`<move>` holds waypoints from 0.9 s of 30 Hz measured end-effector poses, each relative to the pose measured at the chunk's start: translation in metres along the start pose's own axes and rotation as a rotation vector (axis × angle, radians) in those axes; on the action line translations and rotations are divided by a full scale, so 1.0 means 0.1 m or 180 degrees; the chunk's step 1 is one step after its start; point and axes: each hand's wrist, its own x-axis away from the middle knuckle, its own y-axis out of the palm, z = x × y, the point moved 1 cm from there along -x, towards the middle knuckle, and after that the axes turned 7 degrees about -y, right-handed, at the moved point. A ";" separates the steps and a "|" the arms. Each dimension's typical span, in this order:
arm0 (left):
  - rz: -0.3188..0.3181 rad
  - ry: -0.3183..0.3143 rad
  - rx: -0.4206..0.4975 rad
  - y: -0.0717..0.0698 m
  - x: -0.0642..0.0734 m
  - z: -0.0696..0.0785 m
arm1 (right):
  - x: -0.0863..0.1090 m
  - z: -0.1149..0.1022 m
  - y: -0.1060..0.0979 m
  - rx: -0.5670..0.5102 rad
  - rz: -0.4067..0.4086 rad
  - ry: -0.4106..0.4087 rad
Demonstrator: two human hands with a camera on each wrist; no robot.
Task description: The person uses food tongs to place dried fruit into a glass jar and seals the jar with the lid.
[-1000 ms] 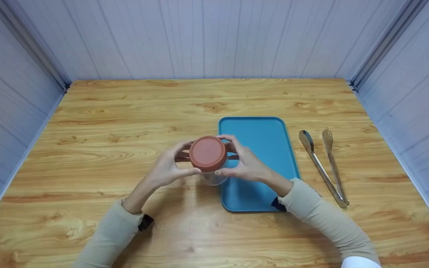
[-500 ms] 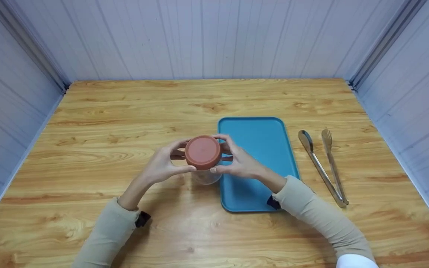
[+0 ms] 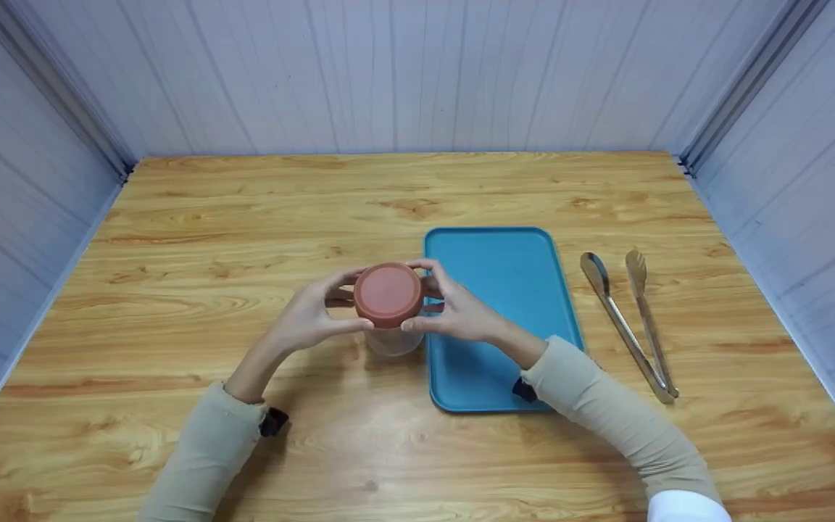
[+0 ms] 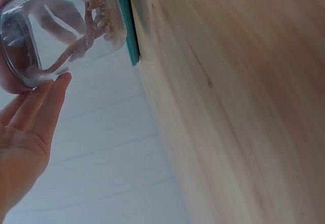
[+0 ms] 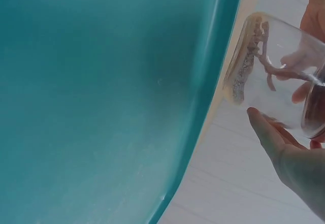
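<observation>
Both hands hold a clear jar (image 3: 394, 344) by its reddish-brown round lid (image 3: 388, 290), just left of the blue tray (image 3: 493, 275). My left hand (image 3: 309, 317) grips the lid's left side, thumb at the front and fingers behind. My right hand (image 3: 464, 313) grips the opposite side in the same way. In the left wrist view, thin brown branching pieces (image 4: 90, 30) that look like roots show through the jar wall. They stand from a crumbly layer at the jar's bottom in the right wrist view. Whether the base touches the table, I cannot tell.
Metal tongs (image 3: 629, 336) lie spread on the wooden table (image 3: 243, 217), to the right of the tray. Pale panelled walls (image 3: 403, 80) rise at the back and both sides. The right forearm passes over the tray's near right corner.
Both hands and the jar have shifted a little to the left and slightly away from the body, coming off the tray's left edge. Tray and tongs have stayed in place.
</observation>
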 end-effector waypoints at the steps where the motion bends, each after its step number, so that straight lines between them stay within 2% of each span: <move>1: -0.0002 0.0001 -0.0006 -0.01 0.00 -0.01 | -0.01 0.01 0.00 -0.0006 -0.0008 -0.0009; 17: -0.0167 0.0032 -0.0021 -0.06 -0.05 -0.13 | -0.07 0.10 0.04 -0.0042 -0.0010 0.0048; 27: -0.0185 0.0045 -0.0029 -0.08 -0.05 -0.15 | -0.08 0.14 0.06 -0.0026 0.0035 -0.0005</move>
